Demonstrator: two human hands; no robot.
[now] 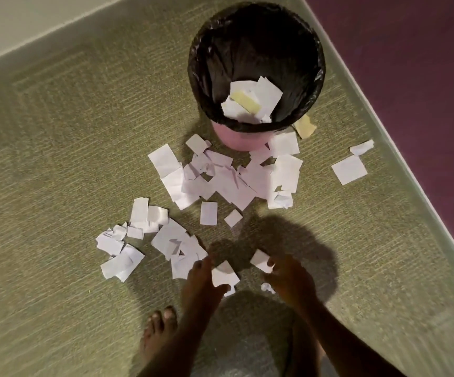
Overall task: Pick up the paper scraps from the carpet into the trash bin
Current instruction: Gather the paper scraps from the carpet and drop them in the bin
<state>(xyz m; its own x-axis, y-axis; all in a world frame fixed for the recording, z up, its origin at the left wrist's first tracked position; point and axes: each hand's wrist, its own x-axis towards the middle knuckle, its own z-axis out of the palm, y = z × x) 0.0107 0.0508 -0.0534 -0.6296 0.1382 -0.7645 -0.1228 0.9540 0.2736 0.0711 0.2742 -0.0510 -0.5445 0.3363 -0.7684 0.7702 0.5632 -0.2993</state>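
A pink trash bin [236,138] with a black liner [198,63] stands upright on the green carpet, with several paper scraps [250,102] inside it. Many white scraps lie in a pile [228,180] just in front of the bin, and a second pile [138,240] lies to the left. My left hand [201,284] is low over the carpet, index finger and thumb around a white scrap [224,274]. My right hand [288,278] hovers beside it, its curled fingertips touching another scrap [259,259]. A small crumpled bit [266,288] lies under that hand.
A yellowish scrap [306,126] lies at the bin's right. Two white scraps [349,170] sit apart near the carpet's right border. A purple floor [424,63] runs beyond that border. My bare foot [157,330] stands on the carpet at the bottom left.
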